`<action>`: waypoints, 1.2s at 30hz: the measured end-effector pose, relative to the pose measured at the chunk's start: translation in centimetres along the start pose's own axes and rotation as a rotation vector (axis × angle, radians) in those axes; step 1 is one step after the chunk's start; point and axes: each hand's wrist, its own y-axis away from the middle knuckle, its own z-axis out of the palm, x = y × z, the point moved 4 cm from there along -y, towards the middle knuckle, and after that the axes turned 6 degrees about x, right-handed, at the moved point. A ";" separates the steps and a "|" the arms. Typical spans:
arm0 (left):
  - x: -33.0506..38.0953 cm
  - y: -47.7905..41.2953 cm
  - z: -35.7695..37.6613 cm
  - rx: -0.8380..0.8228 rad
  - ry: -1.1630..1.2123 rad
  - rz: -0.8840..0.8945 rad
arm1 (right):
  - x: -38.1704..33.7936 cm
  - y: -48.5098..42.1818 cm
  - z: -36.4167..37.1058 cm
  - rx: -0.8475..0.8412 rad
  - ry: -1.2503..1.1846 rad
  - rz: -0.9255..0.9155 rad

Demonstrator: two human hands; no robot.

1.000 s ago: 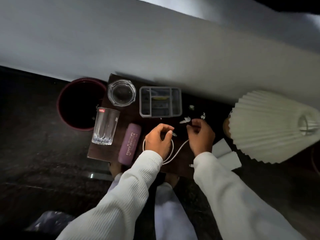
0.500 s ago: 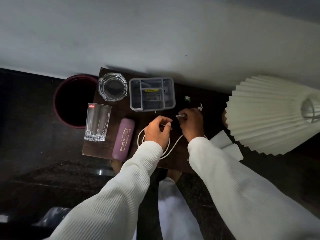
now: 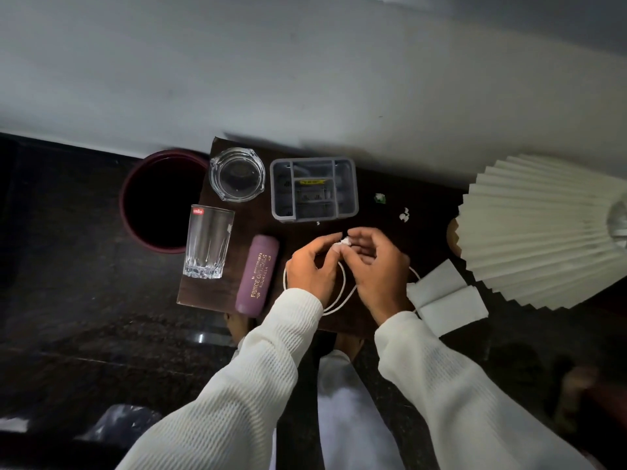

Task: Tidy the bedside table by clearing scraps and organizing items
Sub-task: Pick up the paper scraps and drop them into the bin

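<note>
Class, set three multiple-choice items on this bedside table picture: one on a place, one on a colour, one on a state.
1. Where does the drinking glass stand?
A. left of the purple case
B. inside the organizer tray
C. under the lamp

2. What colour is the cable?
A. black
B. white
C. red

3. What is in the ashtray?
A. paper scraps
B. water
C. nothing visible

Answers: 1 A, the glass stands beside the case, toward the bin. 2 B, a white loop lies under the hands. 3 C, its clear bowl looks empty.

2 hands (image 3: 314,266), 3 scraps (image 3: 404,215), 1 glass (image 3: 207,242)
</note>
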 end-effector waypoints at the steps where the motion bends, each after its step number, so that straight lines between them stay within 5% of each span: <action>1: -0.1 -0.1 -0.5 -0.001 0.028 -0.002 | -0.4 0.2 0.3 0.002 -0.022 0.006; 19: -1.3 -5.2 -16.5 0.208 0.298 -0.026 | -4.4 3.5 5.9 -0.006 -0.061 0.001; 26: -5.6 -11.5 -25.2 0.407 0.142 -0.142 | -2.5 3.8 7.2 0.057 0.023 0.097; 36: -9.7 -15.8 -27.8 0.432 -0.145 -0.242 | -0.9 2.3 7.9 0.124 0.043 0.145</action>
